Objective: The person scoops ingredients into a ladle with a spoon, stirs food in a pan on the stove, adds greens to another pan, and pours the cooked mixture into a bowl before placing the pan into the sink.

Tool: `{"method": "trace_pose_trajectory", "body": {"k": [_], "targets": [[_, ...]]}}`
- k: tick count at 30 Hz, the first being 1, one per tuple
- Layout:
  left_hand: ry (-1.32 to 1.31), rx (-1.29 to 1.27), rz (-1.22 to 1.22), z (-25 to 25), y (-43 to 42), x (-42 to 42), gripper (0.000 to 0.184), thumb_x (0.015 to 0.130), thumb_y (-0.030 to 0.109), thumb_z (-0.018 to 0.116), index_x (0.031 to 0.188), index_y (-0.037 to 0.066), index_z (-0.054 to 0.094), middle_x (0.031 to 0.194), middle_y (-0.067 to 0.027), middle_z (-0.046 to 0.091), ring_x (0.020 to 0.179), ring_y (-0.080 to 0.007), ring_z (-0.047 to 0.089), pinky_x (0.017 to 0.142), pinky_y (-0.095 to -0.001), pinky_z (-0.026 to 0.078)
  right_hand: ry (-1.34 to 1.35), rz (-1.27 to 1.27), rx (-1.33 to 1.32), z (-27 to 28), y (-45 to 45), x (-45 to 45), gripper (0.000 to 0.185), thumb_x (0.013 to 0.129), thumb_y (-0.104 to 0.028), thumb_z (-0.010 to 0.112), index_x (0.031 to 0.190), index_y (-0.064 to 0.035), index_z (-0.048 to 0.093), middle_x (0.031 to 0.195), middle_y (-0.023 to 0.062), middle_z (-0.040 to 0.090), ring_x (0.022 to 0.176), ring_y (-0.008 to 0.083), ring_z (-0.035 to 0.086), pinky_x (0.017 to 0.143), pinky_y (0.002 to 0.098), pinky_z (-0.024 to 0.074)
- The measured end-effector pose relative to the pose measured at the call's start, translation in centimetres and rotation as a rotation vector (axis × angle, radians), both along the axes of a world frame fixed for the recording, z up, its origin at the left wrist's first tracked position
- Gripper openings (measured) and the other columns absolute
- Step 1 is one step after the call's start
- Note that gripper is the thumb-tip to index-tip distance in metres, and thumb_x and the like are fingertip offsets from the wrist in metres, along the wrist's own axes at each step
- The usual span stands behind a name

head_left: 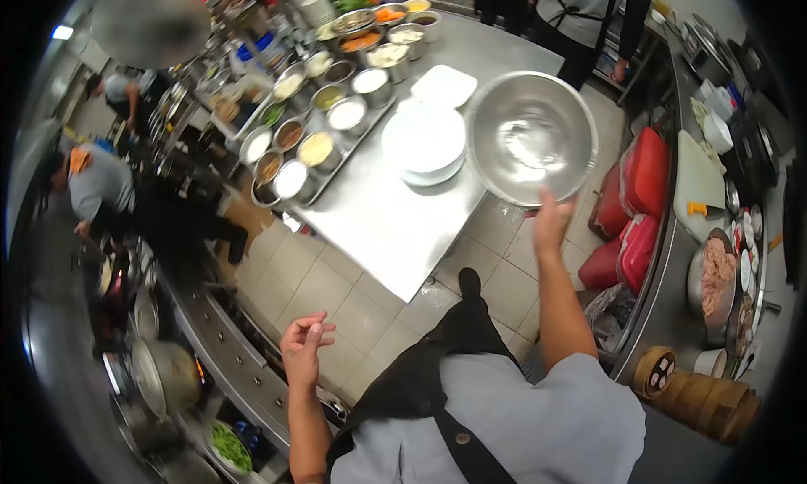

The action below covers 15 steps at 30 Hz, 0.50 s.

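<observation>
A large, shiny metal mixing bowl (531, 135) is tilted so that its inside faces me, beyond the table's right edge. At its near rim, my right hand (552, 217) grips it with the thumb over the edge and the fingers mostly hidden below. My left hand (306, 343) hangs over the floor at lower left, holding nothing, its fingers loosely bent and apart. To the left of the bowl, a stack of white plates (423, 139) stands on the steel table (382, 240), with a white square dish (445, 86) behind it.
Metal containers of sauces and ingredients (317, 150) crowd the table's left side. Red lidded bins (639, 181) stand at right, below a counter with a bowl of minced meat (717, 278) and bamboo steamers (702, 396). Stoves with a large pot (164, 379) line the left. Co-workers stand left and at the back.
</observation>
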<state>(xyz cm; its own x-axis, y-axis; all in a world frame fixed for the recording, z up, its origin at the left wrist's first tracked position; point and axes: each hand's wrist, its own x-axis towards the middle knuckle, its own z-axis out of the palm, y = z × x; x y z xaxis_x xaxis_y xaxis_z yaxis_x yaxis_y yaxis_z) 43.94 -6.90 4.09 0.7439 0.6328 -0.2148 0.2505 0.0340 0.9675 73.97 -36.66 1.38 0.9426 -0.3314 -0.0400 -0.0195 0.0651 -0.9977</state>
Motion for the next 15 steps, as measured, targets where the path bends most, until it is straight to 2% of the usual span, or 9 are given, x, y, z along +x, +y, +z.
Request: {"method": "trace_pose_trajectory", "body": {"k": [1,2,4,5,8,9,12,14,15], "targets": [[0.060,0.019,-0.011,-0.7,-0.4,3.6,0.021,0.089,0.015,0.060,0.103,0.001,0.057,0.111,-0.0133,0.059,0.096,-0.0211,0.061,0.076,-0.0302,0.051,-0.002,-0.081,-0.050,-2.1,-3.1,3.2,0.046,0.084,-0.013,0.055,0.122,0.0054,0.038,0.096,0.0155,0.061,0.060,0.0178,0.058,0.049,0.0282,0.0472],[0.087,0.102,-0.014,-3.2,0.3,6.0,0.023,0.088,0.016,0.061,0.105,0.000,0.057,0.111,-0.0130,0.059,0.099,-0.0214,0.059,0.079,-0.0308,0.049,-0.008,-0.164,-0.101,-4.6,-6.1,6.0,0.049,0.083,-0.013,0.055,0.123,0.0057,0.035,0.096,0.0166,0.061,0.054,0.0176,0.057,0.043,0.0274,0.0454],[0.152,0.274,-0.028,-9.6,1.9,10.8,0.028,0.087,0.016,0.062,0.108,-0.001,0.055,0.111,-0.0123,0.058,0.104,-0.0218,0.056,0.086,-0.0321,0.045,0.117,-0.275,-0.099,-10.6,-11.8,11.4,0.048,0.082,-0.014,0.055,0.121,0.0052,0.036,0.093,0.0175,0.061,0.053,0.0189,0.059,0.043,0.0282,0.0467],[0.271,0.286,0.016,-10.3,1.2,13.2,0.034,0.085,0.016,0.063,0.111,-0.002,0.053,0.112,-0.0132,0.055,0.107,-0.0227,0.052,0.090,-0.0332,0.042,0.186,-0.327,-0.097,-13.5,-13.7,13.3,0.047,0.081,-0.014,0.056,0.120,0.0050,0.037,0.091,0.0179,0.061,0.053,0.0196,0.059,0.043,0.0286,0.0473],[0.472,0.402,0.039,-15.9,1.7,16.2,0.034,0.086,0.017,0.063,0.111,-0.003,0.052,0.111,-0.0141,0.054,0.104,-0.0228,0.052,0.089,-0.0340,0.042,0.358,-0.294,0.045,-21.0,-16.2,19.1,0.041,0.080,-0.010,0.055,0.114,0.0041,0.038,0.091,0.0195,0.060,0.055,0.0246,0.064,0.036,0.0271,0.0460],[0.532,0.507,0.024,-14.3,0.2,17.5,0.034,0.085,0.018,0.063,0.110,-0.004,0.053,0.108,-0.0147,0.052,0.100,-0.0239,0.052,0.087,-0.0346,0.042,0.371,-0.266,0.047,-23.2,-16.0,20.7,0.038,0.080,-0.010,0.055,0.111,0.0041,0.039,0.088,0.0192,0.060,0.054,0.0249,0.064,0.035,0.0275,0.0460],[0.490,0.700,-0.038,-14.6,0.3,17.0,0.035,0.085,0.019,0.063,0.109,-0.004,0.052,0.106,-0.0148,0.051,0.098,-0.0242,0.052,0.085,-0.0355,0.043,0.391,-0.168,0.145,-27.5,-12.6,25.4,0.034,0.080,-0.010,0.055,0.107,0.0044,0.040,0.084,0.0197,0.060,0.053,0.0260,0.064,0.034,0.0279,0.0471],[0.581,0.772,-0.105,-13.8,0.1,16.6,0.031,0.082,0.019,0.065,0.103,-0.001,0.057,0.102,-0.0154,0.054,0.096,-0.0265,0.053,0.086,-0.0371,0.043,0.419,-0.160,0.087,-29.6,-9.1,28.9,0.033,0.080,-0.010,0.056,0.105,0.0046,0.041,0.082,0.0195,0.060,0.053,0.0258,0.064,0.037,0.0286,0.0497],[0.641,0.780,-0.146,-13.5,0.4,15.6,0.030,0.081,0.019,0.066,0.102,0.000,0.058,0.100,-0.0153,0.055,0.095,-0.0271,0.053,0.086,-0.0373,0.043,0.517,-0.105,0.121,-28.3,-7.4,30.2,0.043,0.080,-0.014,0.060,0.110,0.0113,0.043,0.093,0.0220,0.061,0.062,0.0299,0.066,0.052,0.0337,0.0558]]}}
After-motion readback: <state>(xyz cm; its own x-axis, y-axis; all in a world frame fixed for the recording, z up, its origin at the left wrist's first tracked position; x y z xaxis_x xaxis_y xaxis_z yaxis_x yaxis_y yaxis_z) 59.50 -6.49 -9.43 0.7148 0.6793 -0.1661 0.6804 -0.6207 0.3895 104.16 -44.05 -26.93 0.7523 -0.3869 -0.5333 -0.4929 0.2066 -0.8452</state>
